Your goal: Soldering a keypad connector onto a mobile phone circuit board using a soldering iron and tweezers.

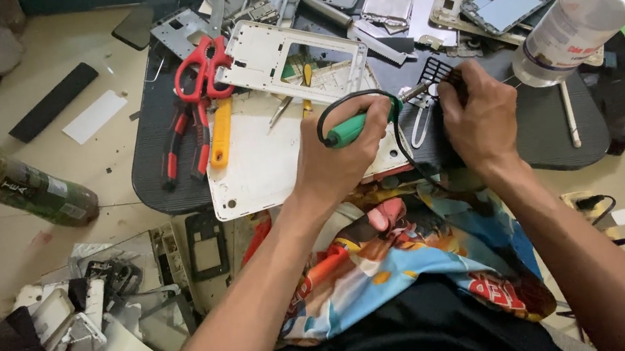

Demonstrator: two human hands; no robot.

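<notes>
Dark surface (564, 134): low work board on the floor, the landmark for all entries.
White back panel (263, 166): flat near the surface's front edge.
Clear plastic bottle (588, 10): at the surface's right end.
Red scissors (202, 69): on its left part.
Left hand (342, 155): grip closed on the green-handled soldering iron (354, 126), tip towards the centre.
Right hand (481, 109): grip pinning a small dark part (440, 74); closure unclear.
Handling note: steady both wrists on the surface, probably; keep the cord clear.
</notes>
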